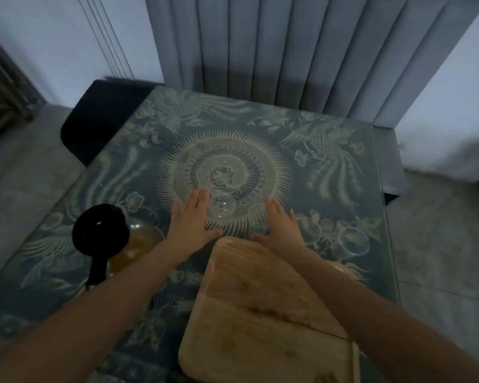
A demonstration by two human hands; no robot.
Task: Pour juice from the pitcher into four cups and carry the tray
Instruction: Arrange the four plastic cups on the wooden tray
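Observation:
A glass pitcher (pixel 138 241) with a black lid and handle holds yellow juice at the table's left. A wooden tray (pixel 260 313) lies at the near edge, tilted. Clear glass cups stand on the table: one (pixel 221 207) between my hands, one (pixel 257 214) by my right hand, another (pixel 350 241) to the right. My left hand (pixel 192 219) lies flat, fingers apart, just left of the middle cup. My right hand (pixel 281 228) is flat and open beyond the tray's far end. Neither hand holds anything.
The table (pixel 329 150) carries a dark blue cloth with pale bird and sunburst patterns. A dark chair (pixel 94 120) stands at the far left corner. Grey curtains (pixel 302 51) hang behind. A tiled floor (pixel 440 244) lies on both sides.

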